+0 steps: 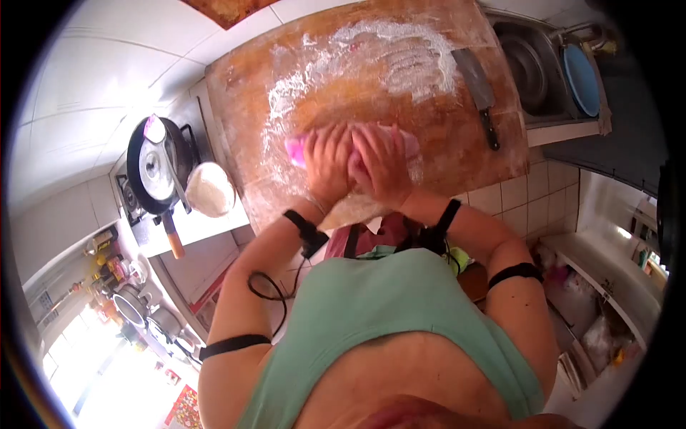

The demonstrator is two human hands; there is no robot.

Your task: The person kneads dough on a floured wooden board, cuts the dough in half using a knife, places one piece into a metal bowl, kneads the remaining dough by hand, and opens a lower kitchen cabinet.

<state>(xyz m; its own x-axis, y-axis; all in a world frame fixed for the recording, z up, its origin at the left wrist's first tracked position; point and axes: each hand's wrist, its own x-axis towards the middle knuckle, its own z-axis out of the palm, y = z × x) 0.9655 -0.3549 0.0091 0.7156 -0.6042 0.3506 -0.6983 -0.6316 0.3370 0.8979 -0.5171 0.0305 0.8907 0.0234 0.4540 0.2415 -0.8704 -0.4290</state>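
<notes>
A roll of pink dough (pixel 294 151) lies across the wooden board (pixel 343 100), with its two ends showing on either side of my hands. My left hand (pixel 329 163) presses on its left part, fingers curled over the top. Close beside it, my right hand (pixel 380 159) grips the right part in the same way, and the thumbs are near each other. The hands cover the middle of the dough. White flour (pixel 421 68) is spread over the board beyond the hands.
A cleaver (pixel 475 82) lies on the board's right side. To the left, a frying pan (pixel 187 154) with a lid sits on the stove, beside a bowl of flour (pixel 211 189). A sink (pixel 529 64) holding a blue basin (pixel 580 80) is at right.
</notes>
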